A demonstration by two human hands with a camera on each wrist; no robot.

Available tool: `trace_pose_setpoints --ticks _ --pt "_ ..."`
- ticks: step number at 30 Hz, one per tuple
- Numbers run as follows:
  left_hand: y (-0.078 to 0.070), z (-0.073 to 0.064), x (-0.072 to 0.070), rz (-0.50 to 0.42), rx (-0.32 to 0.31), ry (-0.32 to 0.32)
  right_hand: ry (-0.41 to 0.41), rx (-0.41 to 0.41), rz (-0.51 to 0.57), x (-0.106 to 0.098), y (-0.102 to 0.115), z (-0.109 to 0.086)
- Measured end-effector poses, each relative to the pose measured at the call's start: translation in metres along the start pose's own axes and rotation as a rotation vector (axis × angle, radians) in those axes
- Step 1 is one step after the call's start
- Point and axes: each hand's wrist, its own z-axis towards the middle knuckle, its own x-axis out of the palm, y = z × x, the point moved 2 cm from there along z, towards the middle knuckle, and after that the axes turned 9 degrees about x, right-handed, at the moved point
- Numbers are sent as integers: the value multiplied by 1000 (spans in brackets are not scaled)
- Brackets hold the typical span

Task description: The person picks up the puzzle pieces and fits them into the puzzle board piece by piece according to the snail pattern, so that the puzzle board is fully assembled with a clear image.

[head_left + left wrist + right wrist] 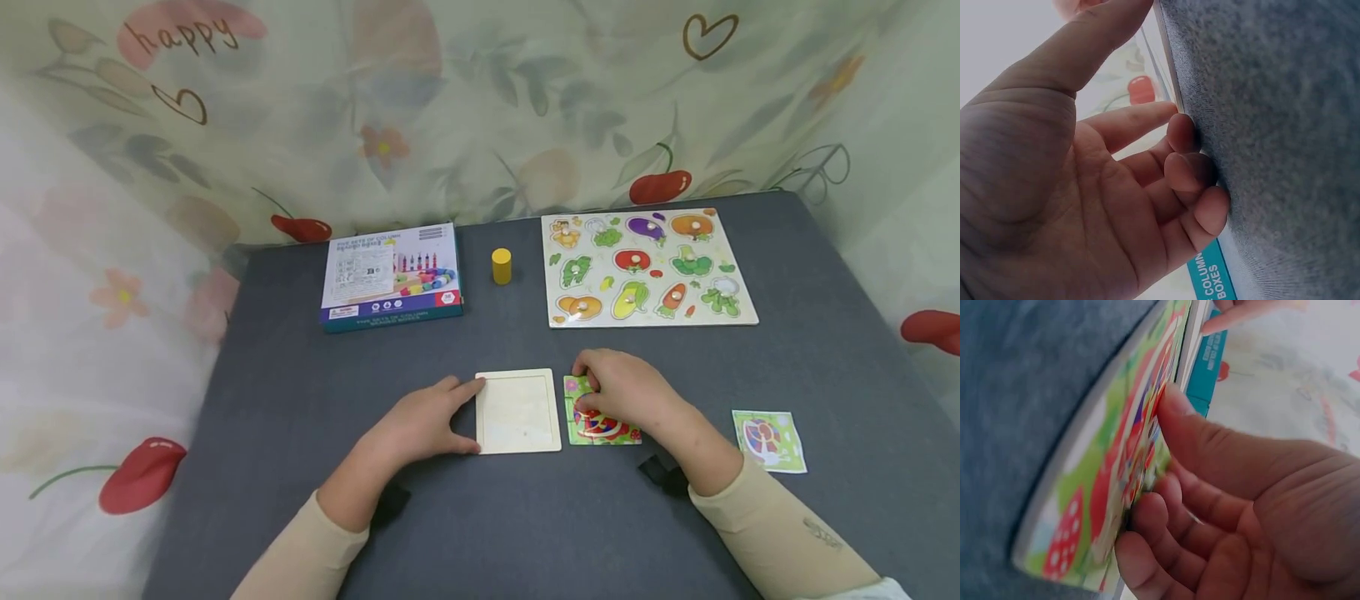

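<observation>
A shallow pale wooden tray with a raised rim lies flat on the grey table. My left hand is at its left side, index fingertip at the far corner, thumb at the near corner. In the left wrist view, the other fingers are bent against the table. Just right of the tray is a bright square jigsaw puzzle with green edges and a red wheel. My right hand grips over its far left part, the thumb on the picture and the fingers bent. The hand hides much of the puzzle.
A square picture card lies by the right forearm. Farther back are a boxed bead set, a yellow cylinder and a vegetable puzzle board. A printed curtain hangs behind the table.
</observation>
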Motion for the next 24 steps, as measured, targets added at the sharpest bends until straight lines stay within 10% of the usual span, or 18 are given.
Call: trace_pose_setpoints --ticks 24 --pt "-2 -1 -4 -18 -9 10 -93 -42 -44 -1 5 1"
